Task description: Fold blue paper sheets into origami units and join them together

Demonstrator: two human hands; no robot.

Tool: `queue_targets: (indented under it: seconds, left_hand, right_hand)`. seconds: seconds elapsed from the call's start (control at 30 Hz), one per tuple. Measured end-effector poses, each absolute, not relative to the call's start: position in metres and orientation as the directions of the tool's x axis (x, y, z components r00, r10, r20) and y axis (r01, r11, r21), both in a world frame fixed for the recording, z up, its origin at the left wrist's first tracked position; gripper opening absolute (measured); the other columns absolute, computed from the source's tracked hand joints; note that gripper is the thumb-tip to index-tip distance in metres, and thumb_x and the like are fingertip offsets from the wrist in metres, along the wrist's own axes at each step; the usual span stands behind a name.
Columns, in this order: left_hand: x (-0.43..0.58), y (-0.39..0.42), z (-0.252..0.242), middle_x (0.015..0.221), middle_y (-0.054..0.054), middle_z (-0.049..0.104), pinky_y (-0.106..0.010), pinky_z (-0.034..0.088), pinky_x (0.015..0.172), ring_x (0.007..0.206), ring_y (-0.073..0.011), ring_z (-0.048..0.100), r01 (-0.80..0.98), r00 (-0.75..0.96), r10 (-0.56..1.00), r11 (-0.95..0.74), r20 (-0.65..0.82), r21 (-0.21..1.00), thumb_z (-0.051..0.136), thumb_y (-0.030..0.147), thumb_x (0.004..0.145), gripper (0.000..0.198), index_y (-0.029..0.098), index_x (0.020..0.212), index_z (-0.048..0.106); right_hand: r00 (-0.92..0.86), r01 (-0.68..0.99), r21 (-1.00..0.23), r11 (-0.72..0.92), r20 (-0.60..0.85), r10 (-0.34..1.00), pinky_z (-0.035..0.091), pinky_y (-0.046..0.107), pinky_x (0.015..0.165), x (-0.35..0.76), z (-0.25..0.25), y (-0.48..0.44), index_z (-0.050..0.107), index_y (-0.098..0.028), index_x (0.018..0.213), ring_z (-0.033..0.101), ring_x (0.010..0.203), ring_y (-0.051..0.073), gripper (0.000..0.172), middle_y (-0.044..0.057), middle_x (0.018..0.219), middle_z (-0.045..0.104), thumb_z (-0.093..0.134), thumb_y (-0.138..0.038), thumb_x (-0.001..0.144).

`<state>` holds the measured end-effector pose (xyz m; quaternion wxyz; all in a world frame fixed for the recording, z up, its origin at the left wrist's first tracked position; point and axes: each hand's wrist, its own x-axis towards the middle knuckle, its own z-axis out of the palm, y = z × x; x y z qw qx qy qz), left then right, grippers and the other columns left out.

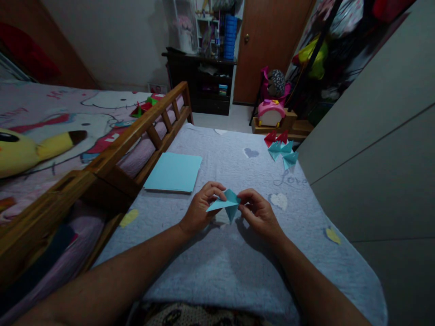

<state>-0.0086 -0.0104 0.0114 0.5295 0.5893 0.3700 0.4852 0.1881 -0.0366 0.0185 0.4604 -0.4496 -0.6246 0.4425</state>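
Pinching a folded blue paper (pixel 231 203) between both hands, a person is working over a blue cloth (pixel 217 267), to the right of a stack of light-blue sheets (pixel 174 172) and nearer the body. The left hand (pixel 205 206) is grasping the paper's left side with thumb and bent fingers, while the right hand (pixel 258 212) is gripping its right-hand corner between the fingertips. That two-sided hold is probably steadying the creases and sparing the thin points from being crushed.

The stack is lying flat, edges roughly aligned, a placing that is likely keeping the sheets smooth and within easy reach. Well to the right of the stack and farther off, red folded pieces (pixel 271 138) and blue folded pieces (pixel 289 158) are sitting close together, seemingly grouped by colour and set where the forearms are not brushing them. Left of the stack, a wooden rail (pixel 136 130) is running alongside.

To the stack's right, the word "Love" (pixel 288 180) is showing in script on the cloth. Far left of the stack, lettering on pink bedding (pixel 57 106) is appearing only faintly. Beyond the stack, a bottle (pixel 217 45) is standing too small for any brand to be read.
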Motion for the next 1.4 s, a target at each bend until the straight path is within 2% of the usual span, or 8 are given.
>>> queue_targets:
  seconds: [0.27, 0.43, 0.57, 0.87, 1.03, 1.4]
  left_hand:
    - [-0.0092, -0.008, 0.009, 0.11, -0.007, 0.06, -0.03, 0.051, 0.084, 0.097, -0.0195, 0.062, -0.151, 0.255, 0.953, -0.129, 0.165, 0.98, 0.083, 0.03, 0.076, 0.018, 0.018, 0.08, 0.07]
    - [-0.008, -0.0088, 0.0129, 0.108, -0.007, 0.062, -0.029, 0.05, 0.084, 0.096, -0.0194, 0.062, -0.146, 0.259, 0.952, -0.131, 0.166, 0.981, 0.083, 0.029, 0.077, 0.018, 0.018, 0.079, 0.07]
    - [-0.008, -0.0084, 0.015, 0.105, -0.006, 0.063, -0.029, 0.049, 0.084, 0.095, -0.0191, 0.061, -0.133, 0.248, 0.954, -0.141, 0.17, 0.981, 0.084, 0.03, 0.076, 0.018, 0.018, 0.077, 0.07]
    - [-0.0047, -0.0078, 0.0127, 0.09, -0.003, 0.066, -0.028, 0.049, 0.08, 0.085, -0.017, 0.063, -0.263, 0.305, 0.951, 0.03, 0.053, 0.964, 0.084, 0.025, 0.075, 0.018, 0.017, 0.078, 0.068]
    - [-0.0043, -0.0076, 0.0154, 0.085, -0.002, 0.068, -0.025, 0.049, 0.075, 0.078, -0.0147, 0.062, -0.253, 0.308, 0.951, 0.081, 0.001, 0.964, 0.083, 0.022, 0.075, 0.016, 0.017, 0.078, 0.068]
    - [-0.003, -0.0082, 0.0159, 0.081, -0.001, 0.068, -0.024, 0.049, 0.068, 0.07, -0.0127, 0.062, -0.27, 0.316, 0.944, 0.189, -0.098, 0.944, 0.085, 0.03, 0.072, 0.023, 0.017, 0.078, 0.068]
  right_hand:
    - [-0.126, 0.118, -0.978, 0.171, 0.156, 0.98, 0.049, 0.026, 0.062, 0.1884, 0.0162, -0.0375, 0.058, -0.025, 0.112, 0.058, 0.071, 0.014, 0.028, 0.0, 0.089, 0.06, 0.064, -0.022, 0.085]
    - [-0.188, 0.161, -0.977, 0.141, 0.109, 0.976, 0.047, 0.026, 0.06, 0.1898, 0.0202, -0.0377, 0.061, -0.022, 0.098, 0.057, 0.067, 0.013, 0.011, 0.0, 0.086, 0.059, 0.063, -0.026, 0.088]
    - [-0.235, 0.174, -0.958, 0.228, 0.184, 0.954, 0.049, 0.027, 0.065, 0.19, 0.0215, -0.0371, 0.062, -0.021, 0.091, 0.059, 0.077, 0.015, 0.005, 0.002, 0.089, 0.059, 0.063, -0.025, 0.088]
    - [-0.32, 0.145, -0.954, 0.264, 0.207, 0.925, 0.049, 0.028, 0.067, 0.1913, 0.0248, -0.0388, 0.063, -0.023, 0.101, 0.06, 0.085, 0.017, 0.014, 0.003, 0.096, 0.06, 0.061, -0.022, 0.088]
    - [-0.339, 0.115, -0.961, 0.252, 0.201, 0.919, 0.05, 0.029, 0.069, 0.1917, 0.0245, -0.0384, 0.063, -0.023, 0.102, 0.06, 0.084, 0.017, 0.015, 0.003, 0.095, 0.06, 0.064, -0.026, 0.088]
    - [-0.358, 0.033, -0.987, 0.158, 0.136, 0.924, 0.05, 0.029, 0.069, 0.1919, 0.0172, -0.0383, 0.062, -0.024, 0.108, 0.059, 0.081, 0.016, 0.022, 0.003, 0.095, 0.061, 0.069, -0.034, 0.089]
